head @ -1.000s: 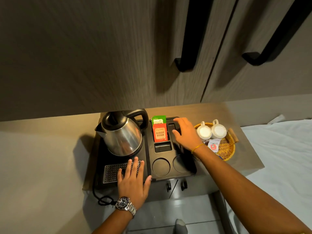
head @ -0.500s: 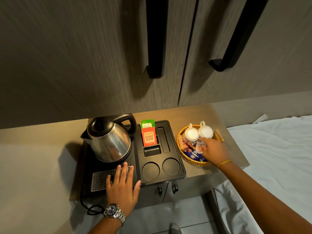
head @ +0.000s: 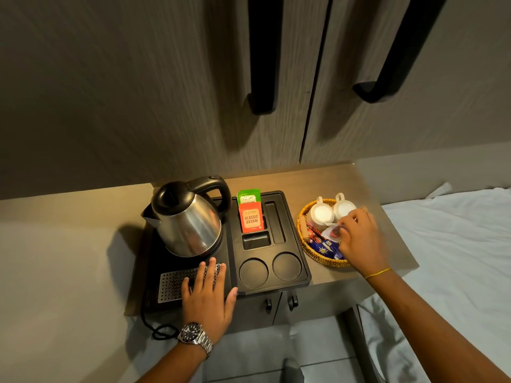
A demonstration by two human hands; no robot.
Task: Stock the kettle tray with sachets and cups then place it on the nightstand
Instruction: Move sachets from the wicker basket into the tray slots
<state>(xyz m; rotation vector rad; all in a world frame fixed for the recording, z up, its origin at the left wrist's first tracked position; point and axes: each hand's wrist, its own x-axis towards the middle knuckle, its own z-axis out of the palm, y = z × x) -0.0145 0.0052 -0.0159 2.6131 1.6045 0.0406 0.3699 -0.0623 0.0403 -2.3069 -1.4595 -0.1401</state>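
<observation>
one sachet (head: 331, 233) pinched under right hand (head: 359, 239).

Head-worn camera looks steeply down, close above the nightstand (head: 387, 275), facing the wardrobe doors (head: 166, 92).

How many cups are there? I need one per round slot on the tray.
2. Both cups, one and the other, sit side by side at the back of the wicker basket.

Left hand (head: 206, 295) flat, fingers (head: 211, 269) spread, right hand (head: 359, 239) pinching
</observation>
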